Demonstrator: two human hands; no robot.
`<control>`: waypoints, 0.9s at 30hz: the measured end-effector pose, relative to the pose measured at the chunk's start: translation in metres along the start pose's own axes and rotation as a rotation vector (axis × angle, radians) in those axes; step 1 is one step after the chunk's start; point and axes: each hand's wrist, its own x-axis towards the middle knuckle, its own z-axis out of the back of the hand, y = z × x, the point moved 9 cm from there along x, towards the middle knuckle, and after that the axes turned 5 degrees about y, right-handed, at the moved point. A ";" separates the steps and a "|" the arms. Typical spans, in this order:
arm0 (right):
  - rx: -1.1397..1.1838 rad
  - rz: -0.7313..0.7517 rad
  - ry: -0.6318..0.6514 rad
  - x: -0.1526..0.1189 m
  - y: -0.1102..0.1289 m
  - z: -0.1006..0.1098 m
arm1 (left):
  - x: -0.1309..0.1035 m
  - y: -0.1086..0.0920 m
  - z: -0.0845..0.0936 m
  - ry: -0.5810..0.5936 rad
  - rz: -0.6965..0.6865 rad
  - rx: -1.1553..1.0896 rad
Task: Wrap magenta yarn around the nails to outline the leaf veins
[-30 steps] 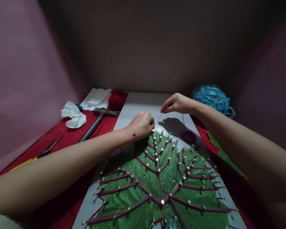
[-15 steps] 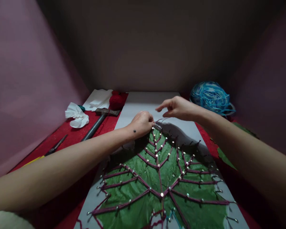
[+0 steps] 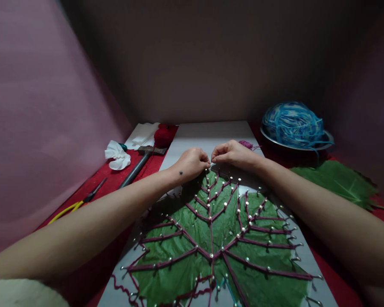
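A large green leaf (image 3: 185,230) lies on a white board (image 3: 211,132), with many nails (image 3: 211,256) standing in it. Purple thread (image 3: 161,265) runs from nail to nail along the veins. At the leaf's far tip, my left hand (image 3: 193,162) pinches the thread beside the topmost nails. My right hand (image 3: 232,153) is just to its right, thumb and fingertips pressed together on the thread, nearly touching the left fingertips. The thread between the fingers is too thin to see clearly. Behind the right hand a small purple yarn ball (image 3: 245,145) shows partly.
Blue yarn (image 3: 292,123) fills a metal bowl (image 3: 326,145) at the back right, near a loose leaf (image 3: 336,179). On the red cloth (image 3: 96,187) at left are a hammer (image 3: 136,168), yellow-handled scissors (image 3: 77,205), crumpled tissue (image 3: 118,155) and red yarn (image 3: 163,137).
My right hand has come down and left to the leaf's tip, its fingers closing to a pinch. My left hand stays at the tip. The view has shifted slightly, showing more of the bowl and loose leaf.
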 end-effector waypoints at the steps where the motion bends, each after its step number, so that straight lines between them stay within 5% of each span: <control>1: -0.010 0.016 0.010 -0.001 0.001 -0.001 | 0.001 -0.006 0.001 -0.013 -0.061 0.076; 8: 0.047 0.077 0.072 -0.003 0.001 -0.003 | 0.006 -0.015 -0.004 0.113 -0.242 0.136; 14: 0.025 0.121 0.044 -0.002 0.002 -0.003 | 0.002 -0.001 0.007 -0.039 -0.144 0.047; 20: 0.005 0.136 0.066 -0.002 0.003 -0.005 | 0.001 -0.003 0.004 -0.136 -0.167 0.354; 24: -0.048 0.141 0.081 0.000 0.003 -0.005 | -0.005 -0.024 0.000 -0.171 -0.430 0.661; 27: -0.096 0.145 0.108 0.003 0.004 -0.007 | -0.014 -0.037 -0.012 -0.075 -0.692 0.853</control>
